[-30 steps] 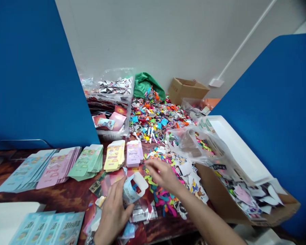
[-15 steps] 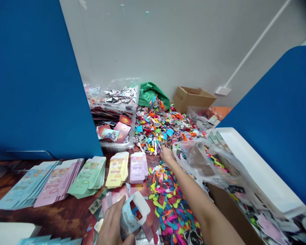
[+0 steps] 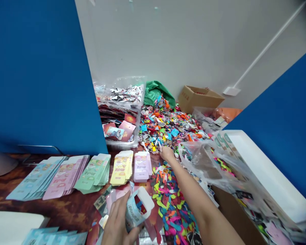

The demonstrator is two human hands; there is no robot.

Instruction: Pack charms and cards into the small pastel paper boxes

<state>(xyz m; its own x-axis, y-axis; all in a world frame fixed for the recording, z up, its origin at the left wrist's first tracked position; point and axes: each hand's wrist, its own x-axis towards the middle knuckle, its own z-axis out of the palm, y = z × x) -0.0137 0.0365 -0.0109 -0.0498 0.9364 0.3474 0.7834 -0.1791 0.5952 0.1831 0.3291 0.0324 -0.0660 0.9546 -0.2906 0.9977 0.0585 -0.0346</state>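
Observation:
My left hand (image 3: 117, 221) is wrapped round a small light-blue paper box (image 3: 134, 215) with its top flaps open; some coloured pieces show inside. My right arm reaches forward, and my right hand (image 3: 166, 153) is at the near edge of a heap of small colourful trinkets (image 3: 165, 126). Its fingers are drawn together; what they pinch, if anything, is too small to make out. Below that hand and along the forearm lies a spread of bright uninflated balloons (image 3: 170, 207).
Folded box stacks in blue (image 3: 37, 178), pink (image 3: 63, 177), green (image 3: 94, 173), yellow (image 3: 121, 168) and purple (image 3: 142, 166) line the left. Behind them stands a clear bin of cards (image 3: 135, 143). A plastic bag (image 3: 204, 163), cardboard box (image 3: 199, 100) and white tray (image 3: 265, 170) stand right.
The view has shifted a little, so most things appear further right. My right hand stays at the trinket heap, and my left still holds the blue box.

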